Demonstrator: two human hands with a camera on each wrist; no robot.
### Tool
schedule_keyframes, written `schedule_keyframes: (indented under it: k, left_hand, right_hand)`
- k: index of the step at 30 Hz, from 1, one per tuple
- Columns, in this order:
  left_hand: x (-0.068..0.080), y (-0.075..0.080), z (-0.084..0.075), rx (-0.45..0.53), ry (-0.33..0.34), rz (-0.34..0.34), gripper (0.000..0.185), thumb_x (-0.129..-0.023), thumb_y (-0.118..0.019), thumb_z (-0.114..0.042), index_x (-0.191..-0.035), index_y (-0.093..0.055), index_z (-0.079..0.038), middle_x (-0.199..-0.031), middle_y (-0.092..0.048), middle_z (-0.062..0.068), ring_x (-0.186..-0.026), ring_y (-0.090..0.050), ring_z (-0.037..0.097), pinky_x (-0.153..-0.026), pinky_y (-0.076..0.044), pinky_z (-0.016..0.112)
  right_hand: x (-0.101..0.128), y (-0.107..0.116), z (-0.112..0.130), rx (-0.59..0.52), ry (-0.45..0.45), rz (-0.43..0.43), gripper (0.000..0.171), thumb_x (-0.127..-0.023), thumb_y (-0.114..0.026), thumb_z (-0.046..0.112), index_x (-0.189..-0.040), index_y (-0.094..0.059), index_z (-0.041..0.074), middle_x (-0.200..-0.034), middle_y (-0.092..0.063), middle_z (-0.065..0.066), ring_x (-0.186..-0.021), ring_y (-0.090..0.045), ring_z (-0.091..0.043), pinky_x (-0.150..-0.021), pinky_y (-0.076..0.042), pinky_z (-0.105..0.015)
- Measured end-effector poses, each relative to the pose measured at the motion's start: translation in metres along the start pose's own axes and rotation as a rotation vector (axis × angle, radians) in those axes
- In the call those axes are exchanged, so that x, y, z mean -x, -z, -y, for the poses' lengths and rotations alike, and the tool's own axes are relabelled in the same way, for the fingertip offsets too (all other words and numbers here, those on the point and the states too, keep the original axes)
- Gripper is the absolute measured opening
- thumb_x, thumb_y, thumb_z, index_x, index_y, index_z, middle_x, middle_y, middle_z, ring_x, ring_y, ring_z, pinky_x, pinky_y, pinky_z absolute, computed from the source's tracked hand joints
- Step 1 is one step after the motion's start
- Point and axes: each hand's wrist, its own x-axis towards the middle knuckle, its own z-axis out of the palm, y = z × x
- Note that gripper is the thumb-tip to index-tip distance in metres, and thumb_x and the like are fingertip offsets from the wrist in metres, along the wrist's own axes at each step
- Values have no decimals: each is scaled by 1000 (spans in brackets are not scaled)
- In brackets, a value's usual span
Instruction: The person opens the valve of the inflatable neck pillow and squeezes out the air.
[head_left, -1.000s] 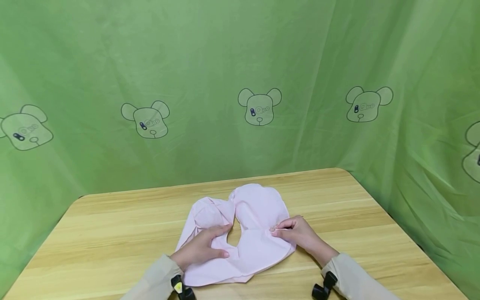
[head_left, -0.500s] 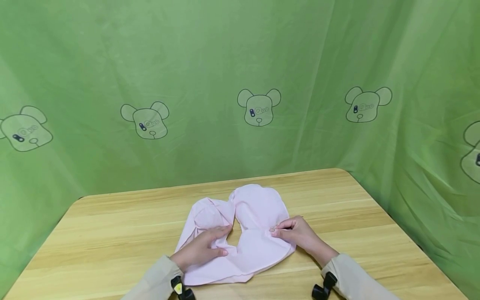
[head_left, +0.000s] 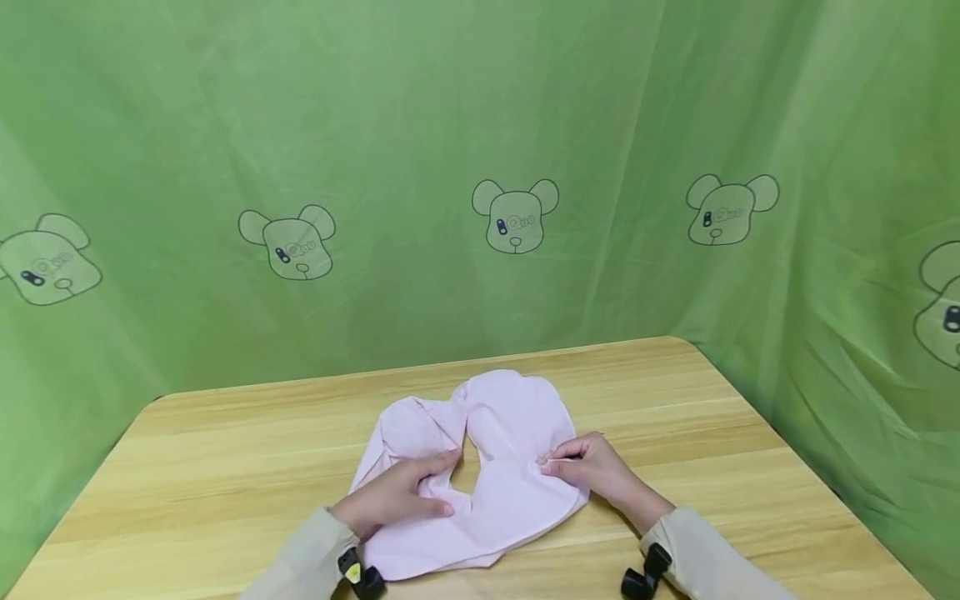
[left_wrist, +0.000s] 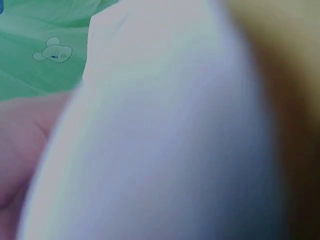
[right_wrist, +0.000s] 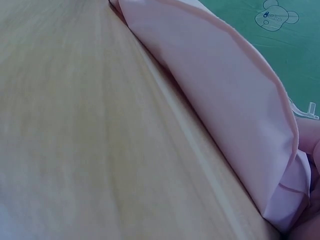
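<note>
A pale pink cloth (head_left: 504,417) lies crumpled on the wooden table (head_left: 225,450), with an opening at its middle. My left hand (head_left: 397,496) grips a fold of the cloth on the left of that opening, thumb under the edge. On the right side my right hand (head_left: 585,467) pinches the cloth between thumb and fingertips. The left wrist view is filled by blurred pink cloth (left_wrist: 165,135) close to the lens. In the right wrist view the folded cloth edge (right_wrist: 235,105) lies on the table (right_wrist: 75,130).
A green curtain (head_left: 420,125) printed with bear heads hangs behind and to the right of the table. The table's back edge and rounded right corner (head_left: 682,343) are close behind the cloth. Bare wood lies to the left and right.
The cloth's near left part has been drawn slightly inward and toward me by my left hand. My right hand stays pinched on the same spot.
</note>
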Motion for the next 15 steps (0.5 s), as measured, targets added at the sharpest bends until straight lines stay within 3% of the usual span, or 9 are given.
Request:
schedule_keyframes:
  k: [10, 15]
  left_hand:
    - [3, 12, -24, 243, -22, 25, 77, -83, -71, -14, -147, -28, -5, -153, -25, 8, -138, -28, 25, -112, -22, 36]
    - [-7, 13, -38, 55, -100, 5, 78, -84, -72, -21, -147, -29, -7, -153, -26, 7, -140, -25, 20, -113, -22, 38]
  right_hand:
    - [-2, -3, -5, 12, 5, -8, 21, -74, -80, 15, -82, -73, -3, -87, -71, -15, -80, -63, -13, -68, -50, -20]
    - [-2, -1, -6, 13, 11, -12, 20, -74, -79, 13, -82, -73, -4, -87, -71, -14, -80, -64, -12, -70, -51, -20]
